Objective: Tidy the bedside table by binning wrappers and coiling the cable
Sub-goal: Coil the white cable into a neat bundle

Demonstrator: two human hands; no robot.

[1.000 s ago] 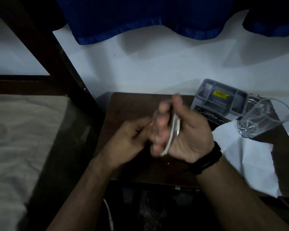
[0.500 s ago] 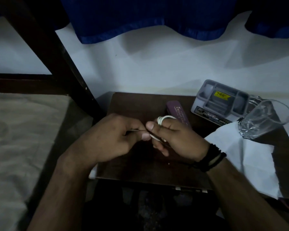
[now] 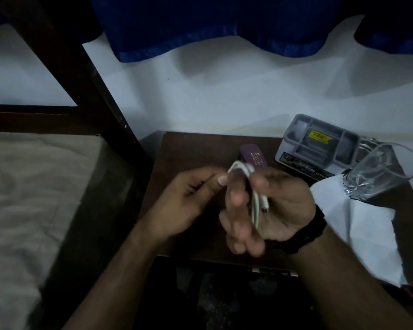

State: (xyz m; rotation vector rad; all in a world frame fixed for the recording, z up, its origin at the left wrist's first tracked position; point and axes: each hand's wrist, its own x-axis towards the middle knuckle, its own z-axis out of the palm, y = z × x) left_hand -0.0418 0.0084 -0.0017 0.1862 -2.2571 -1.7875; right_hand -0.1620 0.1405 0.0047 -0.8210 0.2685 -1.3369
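Observation:
A white cable [image 3: 255, 196] is looped in several turns around the fingers of my right hand [image 3: 277, 208], palm turned up, with its plug end lying against the palm. My left hand [image 3: 191, 194] is just to its left, thumb and forefinger pinching a strand of the same cable near the top of the loops. Both hands hover over the dark wooden bedside table [image 3: 191, 148]. A purple wrapper or small box [image 3: 253, 156] lies on the table behind the hands.
A grey compartment tray [image 3: 320, 144] and a clear drinking glass [image 3: 382, 172] stand at the table's right, the glass on a white tissue [image 3: 362, 225]. The bed [image 3: 24, 186] and its dark frame post [image 3: 86, 91] are at the left. The wall is close behind.
My right hand has turned palm up again, showing the wound loops. My left hand has carried the strand up to the top of the loops. The coil looks thicker than a second ago.

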